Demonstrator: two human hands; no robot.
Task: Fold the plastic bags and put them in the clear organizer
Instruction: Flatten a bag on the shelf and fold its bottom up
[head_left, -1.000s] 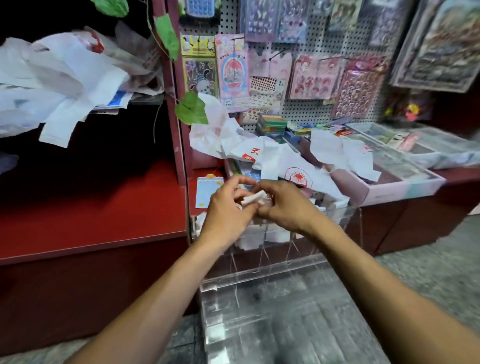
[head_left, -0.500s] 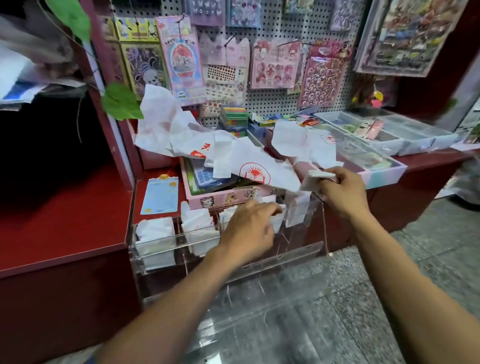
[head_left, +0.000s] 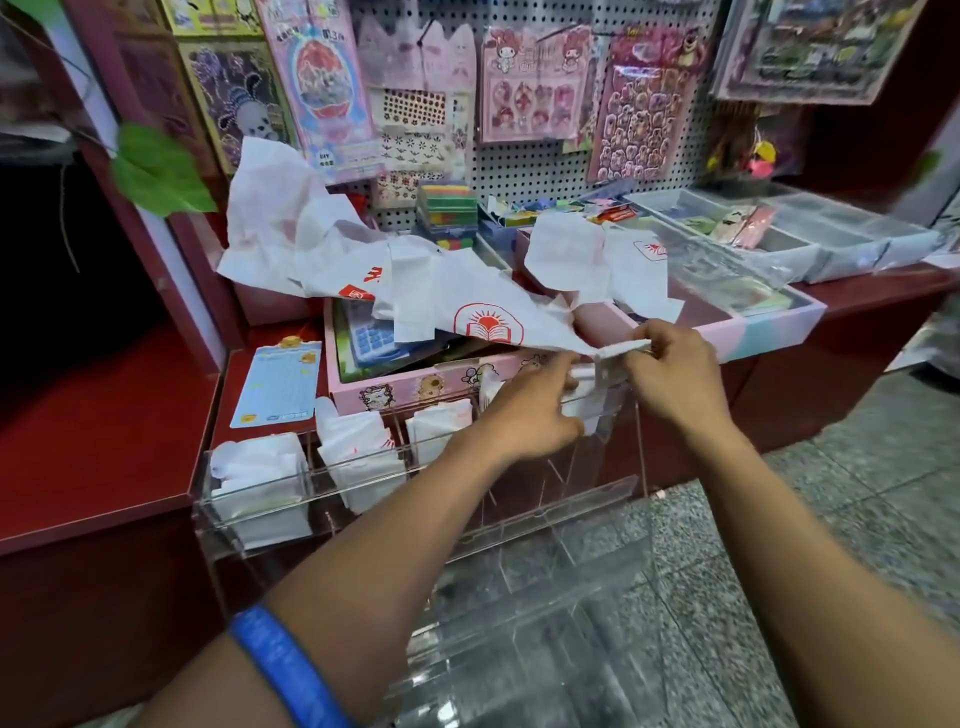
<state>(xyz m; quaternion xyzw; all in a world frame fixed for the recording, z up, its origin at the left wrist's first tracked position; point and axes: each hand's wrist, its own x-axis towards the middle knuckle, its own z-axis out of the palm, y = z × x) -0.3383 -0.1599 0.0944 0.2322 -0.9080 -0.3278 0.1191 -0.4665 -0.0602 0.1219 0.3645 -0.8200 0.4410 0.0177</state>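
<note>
The right hand (head_left: 675, 374) is pinching a small folded bag (head_left: 621, 351) by its right end, fingers curled round it, holding it over the right end of the organizer (head_left: 613, 501). The left hand (head_left: 530, 415) is reaching in from the left, its fingers stretching toward the folded bag's left edge and into the far-right compartment; whether they are touching the bag or gripping anything is hard to tell. A blue band (head_left: 288, 670) is sitting on the left forearm.

The organizer is hanging off the near edge of the red counter (head_left: 104, 441), and its left compartments are holding folded bags (head_left: 260, 480) standing upright. Just beyond it a pink box (head_left: 410, 387) is sitting on the counter, and loose bags (head_left: 363, 260) with red logos are lying crumpled across the box. Farther back, sticker packs (head_left: 535, 83) are hanging on a pegboard (head_left: 524, 171)
</note>
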